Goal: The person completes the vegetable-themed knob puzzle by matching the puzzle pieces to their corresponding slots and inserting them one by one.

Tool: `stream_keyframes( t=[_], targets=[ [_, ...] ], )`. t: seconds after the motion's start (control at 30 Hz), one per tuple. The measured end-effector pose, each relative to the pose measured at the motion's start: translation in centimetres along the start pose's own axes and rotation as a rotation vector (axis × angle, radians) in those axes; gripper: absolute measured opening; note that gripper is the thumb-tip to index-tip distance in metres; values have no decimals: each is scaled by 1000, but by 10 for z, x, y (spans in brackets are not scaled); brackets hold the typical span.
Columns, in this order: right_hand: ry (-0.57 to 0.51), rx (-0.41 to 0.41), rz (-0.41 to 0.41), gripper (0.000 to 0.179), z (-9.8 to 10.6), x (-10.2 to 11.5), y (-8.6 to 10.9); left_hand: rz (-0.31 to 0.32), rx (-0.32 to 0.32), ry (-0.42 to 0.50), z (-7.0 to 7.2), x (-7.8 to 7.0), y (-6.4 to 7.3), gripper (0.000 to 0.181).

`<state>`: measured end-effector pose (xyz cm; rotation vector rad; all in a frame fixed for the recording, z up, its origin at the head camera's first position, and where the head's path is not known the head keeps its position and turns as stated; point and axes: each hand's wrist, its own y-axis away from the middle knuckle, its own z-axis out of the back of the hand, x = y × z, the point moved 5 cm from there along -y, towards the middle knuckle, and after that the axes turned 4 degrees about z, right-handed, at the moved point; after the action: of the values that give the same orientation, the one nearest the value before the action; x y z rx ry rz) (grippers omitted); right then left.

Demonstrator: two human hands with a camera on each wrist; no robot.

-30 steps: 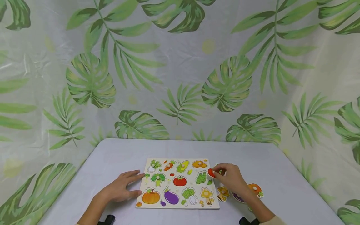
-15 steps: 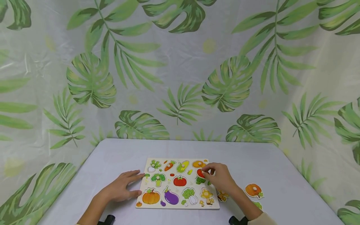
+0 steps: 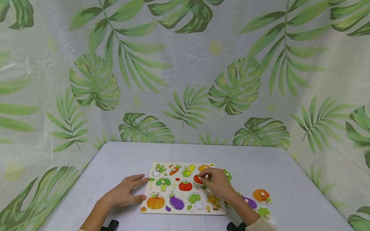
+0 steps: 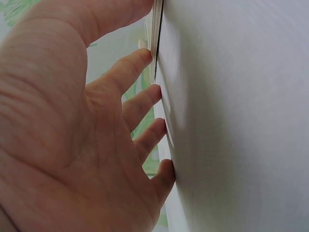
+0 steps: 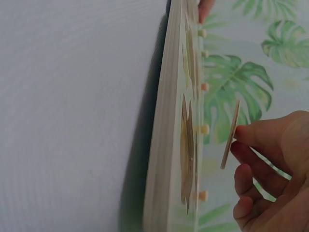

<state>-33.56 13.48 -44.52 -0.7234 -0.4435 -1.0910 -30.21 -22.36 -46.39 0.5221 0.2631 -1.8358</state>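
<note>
A pale wooden vegetable puzzle board [image 3: 153, 212] lies flat on the table. My left hand [image 3: 125, 192] touches its left edge, thumb and fingers spread. In the left wrist view, the left fingertips [image 4: 154, 92] rest at the board's edge and on the tabletop. My right hand [image 3: 218, 183] pinches a red tomato puzzle piece [image 3: 197, 179] between thumb and finger, over the board's right part. Seen edge-on in the right wrist view, the piece [image 5: 230, 137] is apart from the board's surface. The tomato picture [image 3: 185, 185] on the board lies just left of it.
Right of the board lie loose puzzle pieces: an eggplant [image 3: 250, 202], a pumpkin [image 3: 261, 195], a leafy cabbage [image 3: 266, 215] and a green piece [image 3: 227, 175]. Another is mostly hidden under the right forearm. Knobbed carrot [image 3: 174, 170] and corn [image 3: 189, 170] pieces sit in the board's top row.
My right hand has carried the tomato piece leftward from the board's right edge to over the board. More loose pieces on the right are uncovered. The left hand stays in place.
</note>
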Motion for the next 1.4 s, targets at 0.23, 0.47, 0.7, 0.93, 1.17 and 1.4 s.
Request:
stream_keyframes(
  t=[0.23,0.47,0.7,0.93,1.17,1.4],
  targets=[
    [33,19,39,9,-7,7,-2,-10,-8,-13,0,1,0,71],
    [10,38,70,9,-15,14,-3,-9,-8,-7,-1,3,0,71],
    [-53,75,96,9,-26,21,-4,-14,-16,-11,-1,4,0,71],
    [-52,111,63,9,-35,24,-8,-6,-16,-10,-2,5,-1,72],
    [-72,163,46,8,-45,24,-10,0,-12,-10,-2,4,0,71],
    [-51,184,34,8,-50,28,-11,-4,-11,-9,-1,2,1,71]
  ],
)
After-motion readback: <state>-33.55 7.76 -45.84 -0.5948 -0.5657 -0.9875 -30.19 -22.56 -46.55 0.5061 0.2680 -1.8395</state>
